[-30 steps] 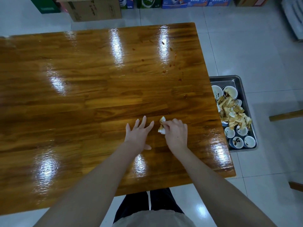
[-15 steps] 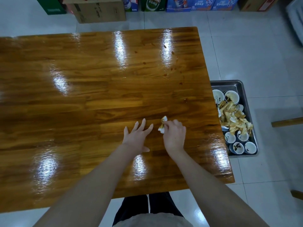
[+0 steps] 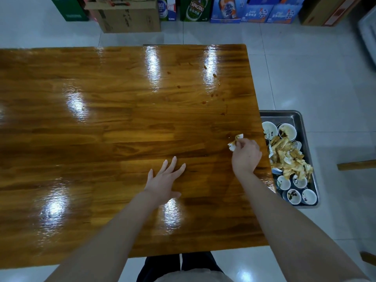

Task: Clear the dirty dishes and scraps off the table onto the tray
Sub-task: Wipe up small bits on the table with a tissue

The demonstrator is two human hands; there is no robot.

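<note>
Pinching a crumpled, sauce-stained white paper napkin (image 3: 235, 143) in its curled fingers (image 3: 245, 143) near the right edge of the glossy wooden tabletop (image 3: 122, 119), the right hand (image 3: 247, 154) looks poised to drop it onto the rectangular steel tray (image 3: 284, 116) just beside, while the left hand (image 3: 164, 180) rests flat, fingers released, probably as a brace.

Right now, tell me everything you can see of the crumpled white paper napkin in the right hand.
The crumpled white paper napkin is a small wad, stained brownish-yellow in its folds, with one cleaner corner sticking up. The right hand pinches it low over the glossy wooden table near its right edge, short of the metal tray. Whether it touches the wood cannot be told.
</note>
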